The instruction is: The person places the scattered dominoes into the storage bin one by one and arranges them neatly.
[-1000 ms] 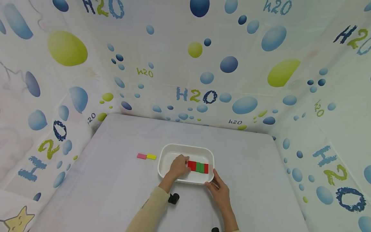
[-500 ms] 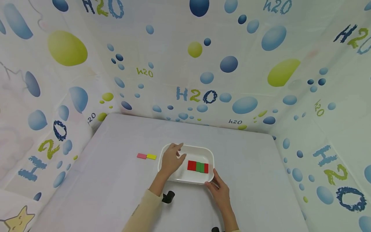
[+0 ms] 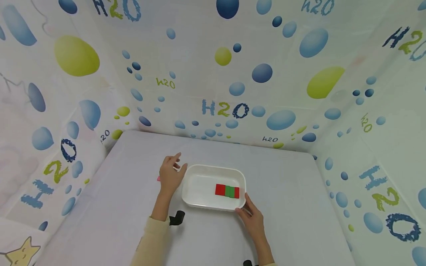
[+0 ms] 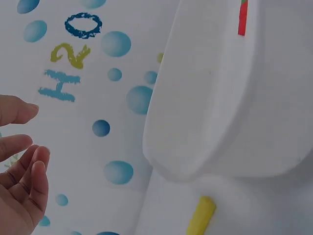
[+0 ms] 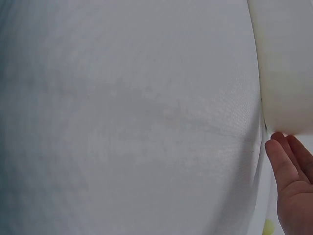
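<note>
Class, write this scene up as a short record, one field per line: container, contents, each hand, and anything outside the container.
container: white tray on a white table
contents: red pieces and green pieces in a row, toward the tray's right end
left hand: left of the tray, holding nothing visible
right hand: touching the tray's near right corner
outside: pink piece, mostly hidden in the head view; yellow piece

Left hand [image 3: 170, 175] loose, thumb apart from bent fingers, left forearm [image 3: 151, 240] sleeved; right hand [image 3: 253, 220] lower in head view, fingers near straight
</note>
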### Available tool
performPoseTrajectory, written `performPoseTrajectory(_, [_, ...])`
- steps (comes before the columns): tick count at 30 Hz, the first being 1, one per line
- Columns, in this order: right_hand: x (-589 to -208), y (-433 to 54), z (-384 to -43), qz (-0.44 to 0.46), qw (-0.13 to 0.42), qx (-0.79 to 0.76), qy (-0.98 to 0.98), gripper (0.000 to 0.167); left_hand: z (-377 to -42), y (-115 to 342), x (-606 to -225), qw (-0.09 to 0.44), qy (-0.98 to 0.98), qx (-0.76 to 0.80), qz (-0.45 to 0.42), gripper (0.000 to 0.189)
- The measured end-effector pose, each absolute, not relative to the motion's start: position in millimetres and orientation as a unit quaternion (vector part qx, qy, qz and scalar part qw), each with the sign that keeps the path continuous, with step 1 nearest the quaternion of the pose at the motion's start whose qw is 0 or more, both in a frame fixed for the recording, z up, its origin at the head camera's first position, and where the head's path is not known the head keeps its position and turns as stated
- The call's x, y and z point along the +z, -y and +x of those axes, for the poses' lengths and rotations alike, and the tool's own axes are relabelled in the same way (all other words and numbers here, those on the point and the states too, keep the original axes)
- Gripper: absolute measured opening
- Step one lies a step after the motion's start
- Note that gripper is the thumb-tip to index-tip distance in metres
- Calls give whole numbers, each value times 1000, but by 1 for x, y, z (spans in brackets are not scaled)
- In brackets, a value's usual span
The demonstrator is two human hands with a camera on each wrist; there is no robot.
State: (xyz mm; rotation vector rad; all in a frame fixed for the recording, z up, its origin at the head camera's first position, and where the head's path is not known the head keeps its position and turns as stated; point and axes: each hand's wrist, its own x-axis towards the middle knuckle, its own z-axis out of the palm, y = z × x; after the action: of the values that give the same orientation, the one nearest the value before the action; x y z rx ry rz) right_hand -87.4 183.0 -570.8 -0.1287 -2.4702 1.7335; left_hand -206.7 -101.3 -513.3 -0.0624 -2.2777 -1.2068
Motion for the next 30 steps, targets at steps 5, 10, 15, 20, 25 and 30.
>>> performPoseTrajectory(5, [-593,-187,-93,-47,64,574,815,73,-205,124,-521,260,856,-446,29,45])
performPoseTrajectory(10, [-608,-192,-96,-44,64,584,808,75,-203,140,-530,275,851,-444,58,46])
performPoseTrajectory(15, [-586,-186,-91,-54,52,581,810,73,-201,151,-541,277,850,-440,84,47])
performPoseTrajectory(20, [-569,-183,-86,-54,43,580,812,71,-200,158,-552,268,853,-434,107,52])
performPoseTrajectory(25, [-592,-188,-92,-56,49,583,809,73,-199,163,-565,251,861,-425,122,57])
performPoseTrajectory(30, [-608,-192,-96,-53,61,583,808,74,-198,165,-576,231,866,-423,135,61])
